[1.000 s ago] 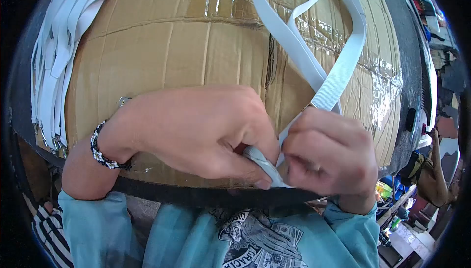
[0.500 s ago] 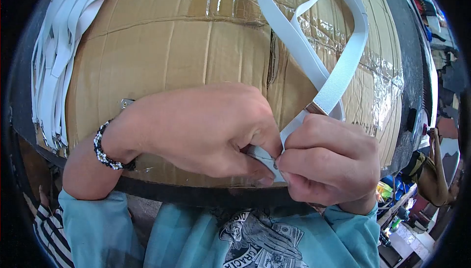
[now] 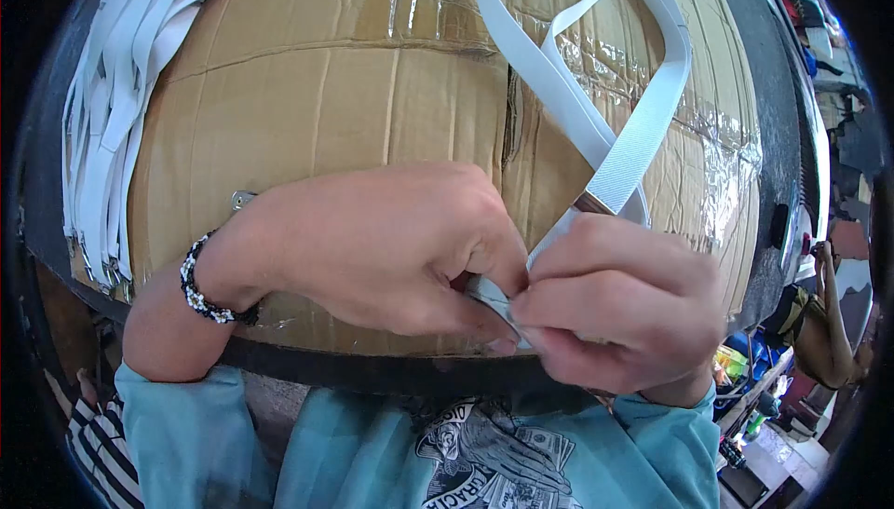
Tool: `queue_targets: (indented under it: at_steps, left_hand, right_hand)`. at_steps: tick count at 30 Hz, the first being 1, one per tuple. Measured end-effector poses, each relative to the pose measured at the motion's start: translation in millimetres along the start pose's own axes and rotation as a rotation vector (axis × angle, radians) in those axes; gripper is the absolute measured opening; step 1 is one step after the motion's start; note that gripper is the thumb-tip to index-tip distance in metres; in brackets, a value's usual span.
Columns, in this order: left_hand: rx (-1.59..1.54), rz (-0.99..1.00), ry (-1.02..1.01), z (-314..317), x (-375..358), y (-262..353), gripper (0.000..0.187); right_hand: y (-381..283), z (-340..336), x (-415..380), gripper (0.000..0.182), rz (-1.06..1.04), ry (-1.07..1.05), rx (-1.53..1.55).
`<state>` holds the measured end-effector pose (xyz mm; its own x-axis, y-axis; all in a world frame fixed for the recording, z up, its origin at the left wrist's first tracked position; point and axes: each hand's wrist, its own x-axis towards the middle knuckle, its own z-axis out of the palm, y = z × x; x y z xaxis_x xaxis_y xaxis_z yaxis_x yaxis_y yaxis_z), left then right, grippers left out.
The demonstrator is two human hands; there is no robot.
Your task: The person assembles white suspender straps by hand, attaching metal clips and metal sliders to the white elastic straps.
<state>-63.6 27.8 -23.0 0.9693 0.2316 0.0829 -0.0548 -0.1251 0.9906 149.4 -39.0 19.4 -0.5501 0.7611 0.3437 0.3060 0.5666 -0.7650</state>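
At lower centre, my left hand (image 3: pixel 391 248) and right hand (image 3: pixel 619 309) now press closer together than a second ago, fingers pinched shut on the white elastic strap (image 3: pixel 643 127), feeding its end through. Its loop lies across the taped cardboard surface (image 3: pixel 326 108); more straps (image 3: pixel 107 108) hang upper left, a cluttered workshop at right.

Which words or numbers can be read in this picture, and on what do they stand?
"GRACIA": upside-down letters in the print on the teal shirt, partly cut off; reading uncertain.
Other print lettering: too small and distorted to read.
Cardboard, white strap: no text visible.
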Motion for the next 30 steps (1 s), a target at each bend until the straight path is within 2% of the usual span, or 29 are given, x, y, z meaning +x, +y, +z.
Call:
queue_targets:
  at_steps: [5,8,9,21,30]
  left_hand:
    - [0.114,0.005,-0.01,-1,2,2,0.012]
    - [-0.057,-0.012,-0.005,2,0,-1,0.012]
    - [-0.028,-0.01,-0.01,1,0,0,0.013]
    - [0.015,-0.005,0.011,-1,-3,1,0.018]
    - [0.002,0.011,0.009,-2,-2,2,0.018]
  right_hand:
    - [6,-4,-3,0.018,0.0,-0.113,-0.082]
    - [9,-11,-6,0.02,0.027,-0.16,-0.174]
    - [10,-11,-7,0.02,0.04,-0.163,-0.184]
    - [13,-12,-1,0.025,0.036,0.107,0.065]
    - [10,-10,-2,0.023,0.03,0.072,0.099]
